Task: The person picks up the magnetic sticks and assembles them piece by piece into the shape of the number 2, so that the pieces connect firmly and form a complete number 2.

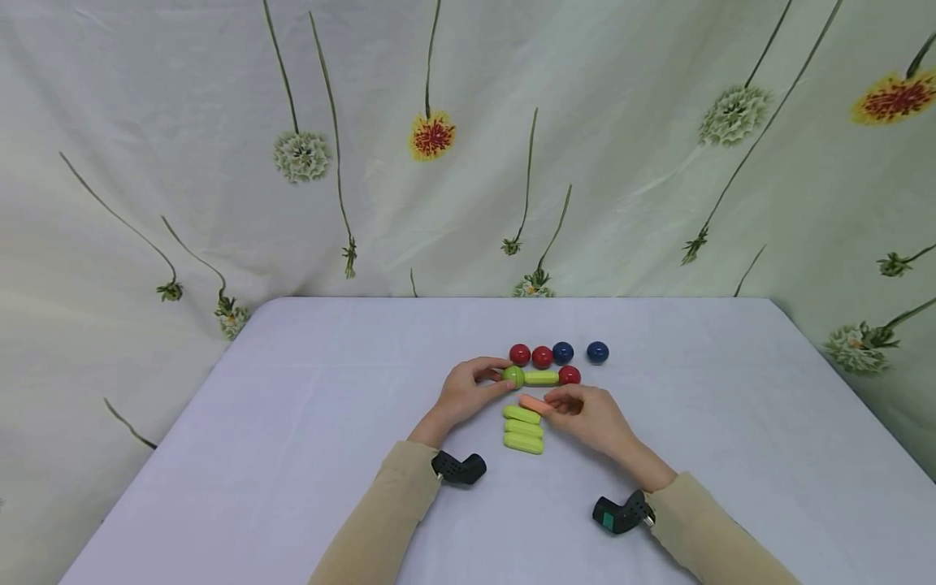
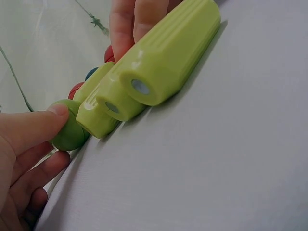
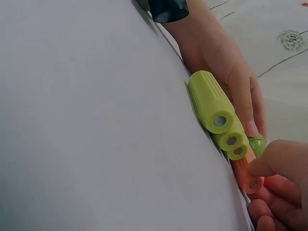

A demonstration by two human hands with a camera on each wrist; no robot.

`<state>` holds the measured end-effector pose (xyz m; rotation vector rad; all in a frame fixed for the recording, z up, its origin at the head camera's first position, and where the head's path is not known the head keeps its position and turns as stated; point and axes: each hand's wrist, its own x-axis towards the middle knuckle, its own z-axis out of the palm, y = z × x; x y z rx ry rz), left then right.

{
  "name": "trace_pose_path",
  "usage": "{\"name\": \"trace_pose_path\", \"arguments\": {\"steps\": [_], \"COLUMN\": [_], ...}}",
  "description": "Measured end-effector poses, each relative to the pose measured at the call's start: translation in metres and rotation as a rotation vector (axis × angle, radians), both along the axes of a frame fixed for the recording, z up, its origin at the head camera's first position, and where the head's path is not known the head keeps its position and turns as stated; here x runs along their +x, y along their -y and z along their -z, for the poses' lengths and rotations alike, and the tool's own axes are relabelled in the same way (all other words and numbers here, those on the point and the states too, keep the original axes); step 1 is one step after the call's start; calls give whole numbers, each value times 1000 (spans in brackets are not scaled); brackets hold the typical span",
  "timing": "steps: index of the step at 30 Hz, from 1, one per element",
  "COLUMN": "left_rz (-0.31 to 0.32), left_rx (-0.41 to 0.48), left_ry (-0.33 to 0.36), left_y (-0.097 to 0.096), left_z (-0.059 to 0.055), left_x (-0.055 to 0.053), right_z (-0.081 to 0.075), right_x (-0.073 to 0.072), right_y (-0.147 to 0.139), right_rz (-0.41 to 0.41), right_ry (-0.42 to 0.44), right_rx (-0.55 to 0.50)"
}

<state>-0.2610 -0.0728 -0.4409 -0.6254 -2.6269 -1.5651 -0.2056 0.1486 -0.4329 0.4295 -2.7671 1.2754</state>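
My left hand (image 1: 468,392) pinches a green ball (image 1: 514,376) between thumb and fingers. A yellow-green magnetic rod (image 1: 541,378) extends from that ball to a red ball (image 1: 569,374) at its right end. Nearer to me, my right hand (image 1: 591,418) pinches an orange magnetic rod (image 1: 535,403) by its right part. In the right wrist view, a round metal disc shows in the end of the orange rod (image 3: 249,175). Just below it lie three more yellow-green rods (image 1: 523,428) side by side; their metal ends also show in the left wrist view.
Behind the hands, two red balls (image 1: 520,354) and a blue ball (image 1: 563,353) stand in a row. Another blue ball (image 1: 597,352) sits slightly apart on the right. Everything lies on a white-covered table (image 1: 292,455), with a flower-printed curtain (image 1: 380,179) behind it.
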Motion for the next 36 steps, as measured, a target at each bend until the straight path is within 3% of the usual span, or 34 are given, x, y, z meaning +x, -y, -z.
{"name": "trace_pose_path", "arguments": {"steps": [17, 23, 36], "left_rz": [-6, -5, -4], "left_rx": [9, 9, 4], "left_ry": [20, 20, 11], "left_y": [-1, 0, 0], "left_z": [-1, -1, -1], "left_x": [0, -1, -1], "right_z": [-16, -16, -24], "right_x": [0, -1, -6], "right_y": [-8, -12, -26], "right_rz": [29, 26, 8], "right_ry": [145, 145, 314], "right_rx": [147, 185, 113]}}
